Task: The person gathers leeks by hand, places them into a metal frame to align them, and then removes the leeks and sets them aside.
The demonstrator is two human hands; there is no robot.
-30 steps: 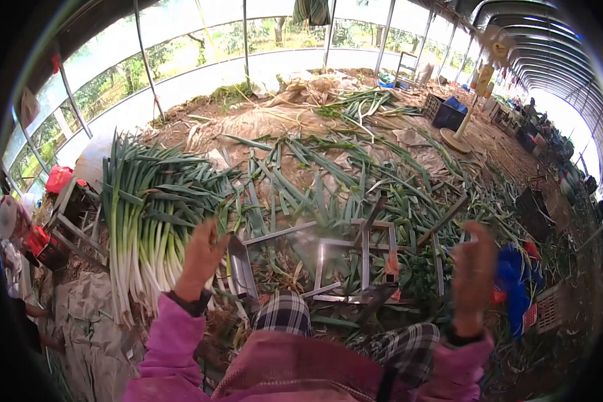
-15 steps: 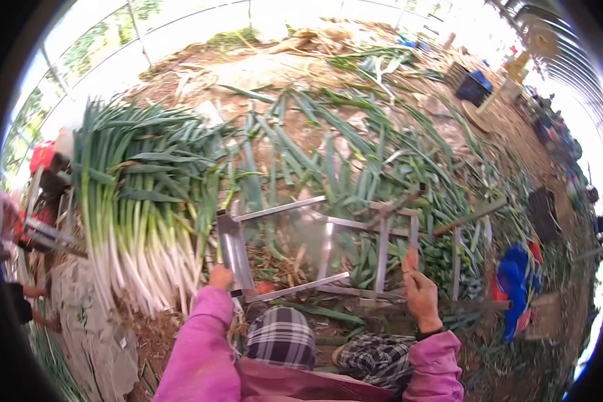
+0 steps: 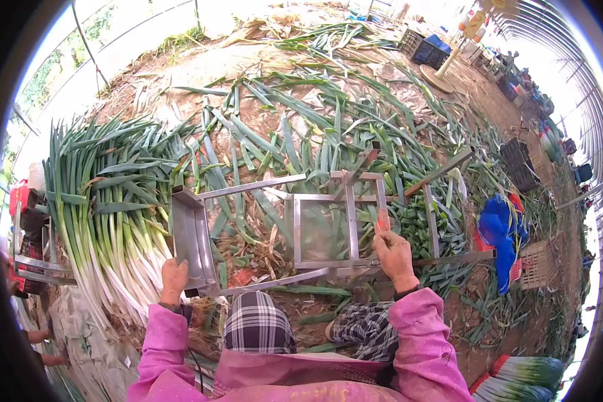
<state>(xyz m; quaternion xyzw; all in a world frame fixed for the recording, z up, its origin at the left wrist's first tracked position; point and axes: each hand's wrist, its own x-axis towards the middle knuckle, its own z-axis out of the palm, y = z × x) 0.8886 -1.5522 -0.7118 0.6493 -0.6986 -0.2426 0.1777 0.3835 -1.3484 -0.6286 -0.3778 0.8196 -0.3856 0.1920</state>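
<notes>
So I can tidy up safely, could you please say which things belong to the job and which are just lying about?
Likely the job's:
metal frame, at the right hand
leek pile

Likely lying about:
blue bundle
tan crate
black crates

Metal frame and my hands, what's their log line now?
left hand: between leek pile and metal frame | right hand: at frame's red strip | grips: unclear
</notes>
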